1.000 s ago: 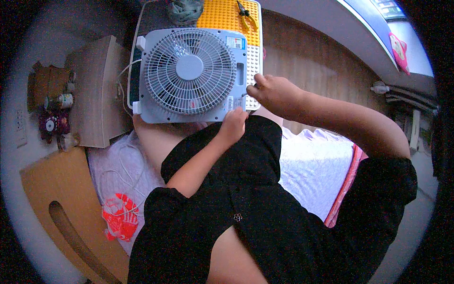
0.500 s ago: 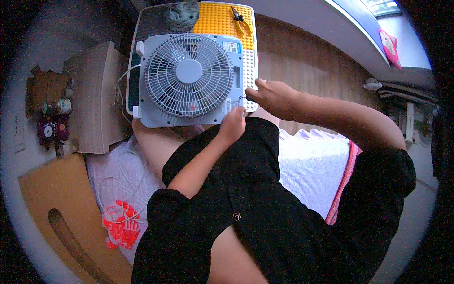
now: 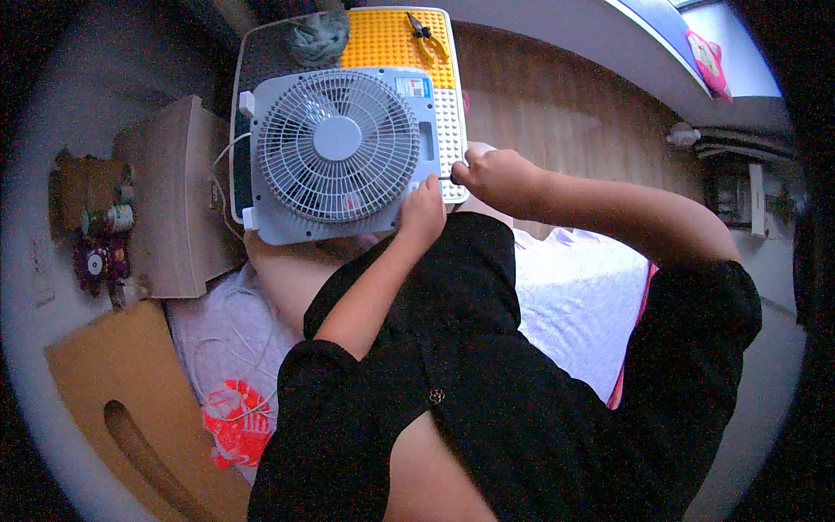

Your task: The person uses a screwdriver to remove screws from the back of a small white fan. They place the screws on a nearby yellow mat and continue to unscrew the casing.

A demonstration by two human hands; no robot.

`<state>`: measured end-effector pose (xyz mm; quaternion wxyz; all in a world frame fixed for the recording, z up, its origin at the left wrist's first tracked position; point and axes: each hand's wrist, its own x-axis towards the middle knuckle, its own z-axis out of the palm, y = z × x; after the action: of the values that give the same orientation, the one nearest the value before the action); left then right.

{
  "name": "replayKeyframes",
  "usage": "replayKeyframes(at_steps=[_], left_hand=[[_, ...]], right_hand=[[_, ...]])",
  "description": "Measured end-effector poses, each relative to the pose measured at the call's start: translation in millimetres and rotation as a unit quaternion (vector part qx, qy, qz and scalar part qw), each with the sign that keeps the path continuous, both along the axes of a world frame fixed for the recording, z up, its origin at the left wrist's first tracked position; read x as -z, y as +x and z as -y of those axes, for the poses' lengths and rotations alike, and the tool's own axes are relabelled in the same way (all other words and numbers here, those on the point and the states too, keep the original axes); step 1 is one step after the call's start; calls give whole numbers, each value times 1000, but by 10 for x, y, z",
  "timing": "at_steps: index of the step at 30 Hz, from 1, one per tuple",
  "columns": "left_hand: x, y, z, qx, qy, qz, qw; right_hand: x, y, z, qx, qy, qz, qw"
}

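Shifted slightly lower since earlier, right hand (image 3: 497, 177) clenched on a thin tool at the fan (image 3: 341, 150) lying on the lap, left hand (image 3: 424, 211) curled on its near corner; grille still on.

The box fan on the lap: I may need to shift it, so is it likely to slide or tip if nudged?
The box fan looks like light, stiff plastic lying flat, so tipping seems unlikely. It rests partly on a studded tray, so it might slide. The left hand steadies its corner.
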<state>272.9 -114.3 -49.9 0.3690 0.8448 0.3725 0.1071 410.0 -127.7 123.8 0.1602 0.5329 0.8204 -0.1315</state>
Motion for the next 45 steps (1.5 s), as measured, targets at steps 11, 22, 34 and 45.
replayKeyframes(at_steps=[11,22,34,45], left_hand=[[-9,22,-38,2,37,-1,999],[69,-509,385,-13,-263,141,954],[331,-810,388,-235,-723,312,571],[44,-1253,328,-141,-676,263,674]], right_hand=[[137,39,-171,98,-80,-76,989],[137,30,-219,159,-70,-64,983],[-199,-252,-24,127,7,33,991],[-531,-359,886,345,71,-364,862]])
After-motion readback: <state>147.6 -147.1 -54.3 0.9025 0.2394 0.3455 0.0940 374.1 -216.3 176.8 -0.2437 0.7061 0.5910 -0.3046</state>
